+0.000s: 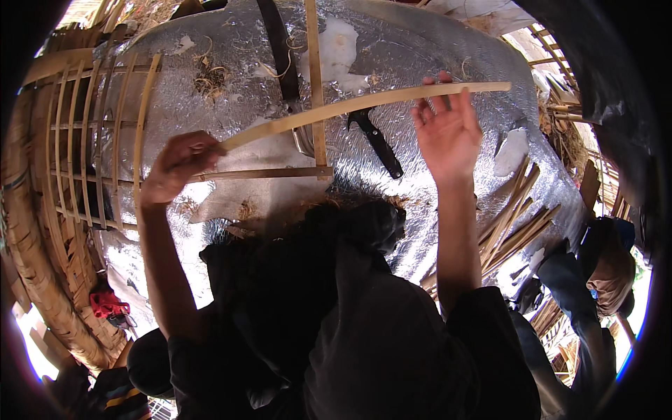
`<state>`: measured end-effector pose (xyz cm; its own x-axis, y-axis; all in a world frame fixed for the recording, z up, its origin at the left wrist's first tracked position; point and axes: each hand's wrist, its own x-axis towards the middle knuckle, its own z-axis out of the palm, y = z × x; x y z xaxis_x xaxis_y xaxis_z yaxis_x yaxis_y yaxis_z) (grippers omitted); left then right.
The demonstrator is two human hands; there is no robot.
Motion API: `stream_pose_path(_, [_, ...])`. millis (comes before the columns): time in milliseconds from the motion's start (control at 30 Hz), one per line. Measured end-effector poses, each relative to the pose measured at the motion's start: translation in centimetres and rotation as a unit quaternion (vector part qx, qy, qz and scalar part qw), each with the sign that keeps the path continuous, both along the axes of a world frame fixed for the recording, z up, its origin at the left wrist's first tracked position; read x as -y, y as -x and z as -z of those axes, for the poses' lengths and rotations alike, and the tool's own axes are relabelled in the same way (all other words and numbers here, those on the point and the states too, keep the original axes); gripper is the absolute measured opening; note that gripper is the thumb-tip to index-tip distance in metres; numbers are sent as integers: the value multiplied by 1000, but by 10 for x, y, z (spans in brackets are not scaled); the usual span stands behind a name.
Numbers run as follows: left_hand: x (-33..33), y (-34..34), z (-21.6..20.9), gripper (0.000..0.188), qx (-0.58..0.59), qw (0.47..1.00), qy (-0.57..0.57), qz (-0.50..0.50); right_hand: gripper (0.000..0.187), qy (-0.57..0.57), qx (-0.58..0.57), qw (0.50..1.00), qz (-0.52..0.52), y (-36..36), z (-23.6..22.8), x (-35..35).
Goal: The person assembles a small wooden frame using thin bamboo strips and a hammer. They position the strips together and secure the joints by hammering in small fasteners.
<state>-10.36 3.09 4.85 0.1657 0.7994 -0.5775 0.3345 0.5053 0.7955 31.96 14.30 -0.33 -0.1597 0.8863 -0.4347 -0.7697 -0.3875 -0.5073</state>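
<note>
A long, pale bamboo strip spans the view in front of me, gently bowed, its right end higher than its left. Closed fingers of my left hand grip its left end. Toward the other end, my right hand holds the strip loosely, palm facing me, thumb in front and fingers behind. Below the strip, a black-handled knife lies on the silvery sheet. A large dark blade with a metal end lies farther left, partly covered by the strip. Two flat wooden slats meet at a corner beside it.
On the left stands a lattice of bamboo slats beside a thick log. A bundle of thin sticks lies at the right. Other people sit close by, one in jeans at lower right. A red item is at lower left.
</note>
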Motion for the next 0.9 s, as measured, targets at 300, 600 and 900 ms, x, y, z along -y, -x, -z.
stream_pose_path(300, [55,134,21,47,-562,788,-115,-222,31,62,15,979,-194,101,19,70])
stream_pose_path(600, [0,-95,51,28,-441,829,-340,48,41,88,-21,935,-343,119,21,85])
stream_pose_path(900, [17,-70,82,15,-363,866,-341,39,28,49,317,885,-337,40,21,83])
